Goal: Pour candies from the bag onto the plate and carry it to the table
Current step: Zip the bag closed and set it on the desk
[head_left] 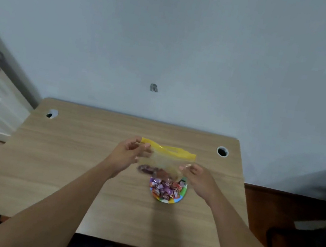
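Wood-grain tabletop [63, 171], two cable holes at the back corners. Above it, one clear bag [165, 161] w/ yellow zip strip, held up over the plate. Left hand [129, 152] pinches its left edge, right hand [198, 177] pinches the right edge. A few candies blur inside. One multicolour plate [168, 200] below, heaped w/ wrapped candies [165, 188]; count, wrapper print unreadable.

Bag [164, 162] blurred (plate's [166, 200] far rim hidden).

A light wood-grain table [63, 171] fills the lower middle of the frame, with two round cable holes [222, 151] near its far corners. A colourful plate [168, 200] of candies [165, 188] rests right of centre.
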Action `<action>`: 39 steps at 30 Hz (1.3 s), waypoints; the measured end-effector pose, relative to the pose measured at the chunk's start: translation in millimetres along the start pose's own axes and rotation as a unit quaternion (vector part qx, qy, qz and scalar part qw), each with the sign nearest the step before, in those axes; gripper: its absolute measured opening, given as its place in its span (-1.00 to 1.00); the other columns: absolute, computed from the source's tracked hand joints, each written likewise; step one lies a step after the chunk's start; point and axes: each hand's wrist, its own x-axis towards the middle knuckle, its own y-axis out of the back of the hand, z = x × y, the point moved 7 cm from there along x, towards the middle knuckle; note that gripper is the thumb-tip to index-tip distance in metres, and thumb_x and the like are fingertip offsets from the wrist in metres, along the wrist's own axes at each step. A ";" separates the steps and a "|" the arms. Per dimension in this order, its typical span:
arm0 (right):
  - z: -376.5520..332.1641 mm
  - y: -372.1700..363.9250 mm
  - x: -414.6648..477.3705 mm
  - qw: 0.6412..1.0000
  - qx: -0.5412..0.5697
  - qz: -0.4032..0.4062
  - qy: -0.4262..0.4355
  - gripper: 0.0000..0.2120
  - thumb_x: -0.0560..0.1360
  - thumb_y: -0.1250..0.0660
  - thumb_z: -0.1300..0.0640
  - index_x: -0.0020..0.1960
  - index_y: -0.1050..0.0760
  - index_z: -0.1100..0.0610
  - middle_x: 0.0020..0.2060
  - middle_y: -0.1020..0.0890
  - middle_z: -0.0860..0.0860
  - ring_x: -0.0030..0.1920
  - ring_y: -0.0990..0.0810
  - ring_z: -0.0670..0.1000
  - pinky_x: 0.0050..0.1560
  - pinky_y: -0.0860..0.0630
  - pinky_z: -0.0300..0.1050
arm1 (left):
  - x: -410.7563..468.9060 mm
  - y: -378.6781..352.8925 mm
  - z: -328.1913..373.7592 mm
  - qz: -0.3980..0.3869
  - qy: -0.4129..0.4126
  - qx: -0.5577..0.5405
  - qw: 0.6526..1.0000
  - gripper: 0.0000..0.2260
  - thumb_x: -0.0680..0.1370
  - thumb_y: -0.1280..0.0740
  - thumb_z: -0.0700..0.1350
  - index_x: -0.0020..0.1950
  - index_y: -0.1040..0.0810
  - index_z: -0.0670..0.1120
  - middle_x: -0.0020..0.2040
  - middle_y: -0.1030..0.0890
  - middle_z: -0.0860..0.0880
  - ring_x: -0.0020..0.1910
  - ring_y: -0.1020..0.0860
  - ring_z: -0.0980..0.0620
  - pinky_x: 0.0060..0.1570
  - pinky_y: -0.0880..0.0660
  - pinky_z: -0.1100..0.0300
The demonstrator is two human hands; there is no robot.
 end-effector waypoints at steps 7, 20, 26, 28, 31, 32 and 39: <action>-82.5 14.2 9.2 0.990 -0.131 -0.011 0.052 0.00 0.25 -0.70 -0.30 0.57 -0.39 -0.04 0.42 -0.56 -0.11 0.42 -0.52 -0.04 0.39 -0.50 -0.01 | 11.2 34.4 50.6 0.063 -0.110 0.115 0.985 -0.90 0.57 -0.54 -0.19 -0.06 -0.77 -0.23 -0.19 -0.69 -0.01 -0.19 -0.55 0.13 -0.12 -0.46 0.27; -199.4 -66.1 24.7 0.916 -0.283 0.007 0.286 -0.75 0.57 -0.50 -0.14 -0.10 -0.62 0.03 -0.26 -0.66 -0.01 -0.17 -0.62 0.06 -0.14 -0.48 0.05 | 10.7 58.2 92.1 0.048 -0.173 0.068 0.981 -0.86 0.56 -0.53 -0.25 0.08 -0.71 -0.26 -0.02 -0.81 -0.21 -0.13 -0.74 0.16 0.01 -0.58 0.34; -196.7 -83.0 29.9 0.907 -0.314 -0.014 0.281 -0.73 0.57 -0.49 -0.14 -0.10 -0.62 0.05 -0.24 -0.69 -0.03 -0.17 -0.64 0.05 -0.10 -0.55 0.07 | 6.2 74.1 82.2 0.099 -0.180 0.067 0.976 -0.85 0.57 -0.51 -0.31 -0.12 -0.63 -0.10 -0.20 -0.73 -0.05 -0.24 -0.67 0.26 -0.06 -0.58 0.36; -197.6 -90.2 25.9 0.903 -0.313 -0.028 0.291 -0.76 0.56 -0.49 -0.15 -0.06 -0.64 0.03 -0.22 -0.69 -0.07 -0.17 -0.64 -0.02 -0.09 -0.54 0.02 | 4.2 78.8 78.6 0.130 -0.173 0.066 0.974 -0.81 0.55 -0.54 -0.29 -0.17 -0.65 -0.05 -0.22 -0.75 -0.03 -0.23 -0.68 0.21 -0.02 -0.61 0.21; -201.7 -102.8 21.5 0.907 -0.294 -0.046 0.298 -0.75 0.55 -0.49 -0.19 -0.06 -0.65 -0.01 -0.21 -0.71 -0.07 -0.18 -0.65 -0.05 -0.10 -0.55 -0.01 | 3.0 81.6 76.2 0.155 -0.176 0.087 0.968 -0.81 0.52 -0.57 -0.21 -0.20 -0.68 0.02 -0.16 -0.80 -0.07 -0.17 -0.72 0.12 0.04 -0.62 0.06; -204.0 -105.4 20.7 0.907 -0.293 -0.041 0.300 -0.74 0.55 -0.48 -0.21 -0.09 -0.62 -0.03 -0.24 -0.69 -0.06 -0.21 -0.64 -0.02 -0.14 -0.54 0.01 | 2.4 81.7 76.6 0.162 -0.177 0.094 0.966 -0.81 0.53 -0.57 -0.21 -0.20 -0.68 0.03 -0.15 -0.81 -0.07 -0.16 -0.72 0.13 0.03 -0.62 0.08; -216.6 -107.4 23.6 0.914 -0.270 -0.004 0.303 -0.78 0.62 -0.40 -0.18 -0.05 -0.63 -0.06 -0.24 -0.70 -0.03 -0.20 -0.65 0.01 -0.13 -0.58 0.09 | -0.8 79.9 82.1 0.134 -0.185 0.009 0.974 -0.85 0.56 -0.55 -0.24 0.04 -0.70 -0.31 -0.11 -0.78 -0.10 -0.11 -0.73 0.13 0.04 -0.61 0.29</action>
